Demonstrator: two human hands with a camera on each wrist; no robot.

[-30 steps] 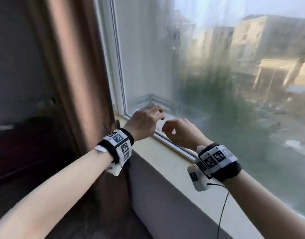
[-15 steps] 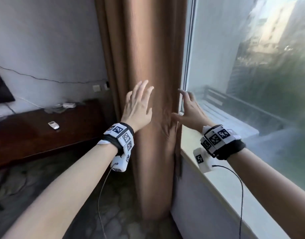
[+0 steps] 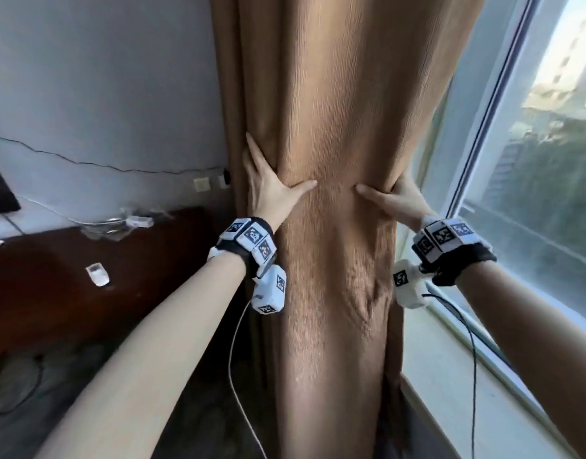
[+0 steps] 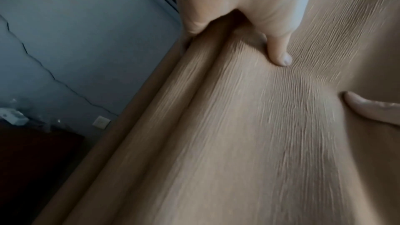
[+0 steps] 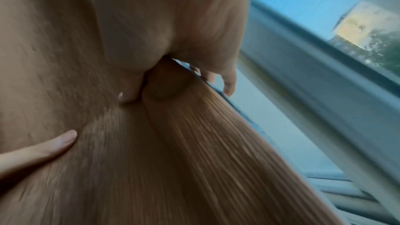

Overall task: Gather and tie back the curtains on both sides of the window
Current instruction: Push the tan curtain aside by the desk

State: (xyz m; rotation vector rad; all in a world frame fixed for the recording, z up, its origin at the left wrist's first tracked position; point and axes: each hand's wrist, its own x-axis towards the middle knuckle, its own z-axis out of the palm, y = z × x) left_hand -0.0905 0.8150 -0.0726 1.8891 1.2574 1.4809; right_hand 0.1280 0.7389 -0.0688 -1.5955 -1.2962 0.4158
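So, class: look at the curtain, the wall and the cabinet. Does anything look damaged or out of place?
A thin dark line like a crack or a loose wire runs across the wall. The curtain looks undamaged, only bunched between the left hand and right hand.

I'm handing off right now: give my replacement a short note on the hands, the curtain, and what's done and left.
Left hand: grips the curtain from its wall side, thumb across the front.
Right hand: grips it from the window side, thumb in front.
Curtain: brown, bunched between both hands, beside the window.
Done: this side gathered.
Left: tie it; no tieback in view. The other side is out of view.
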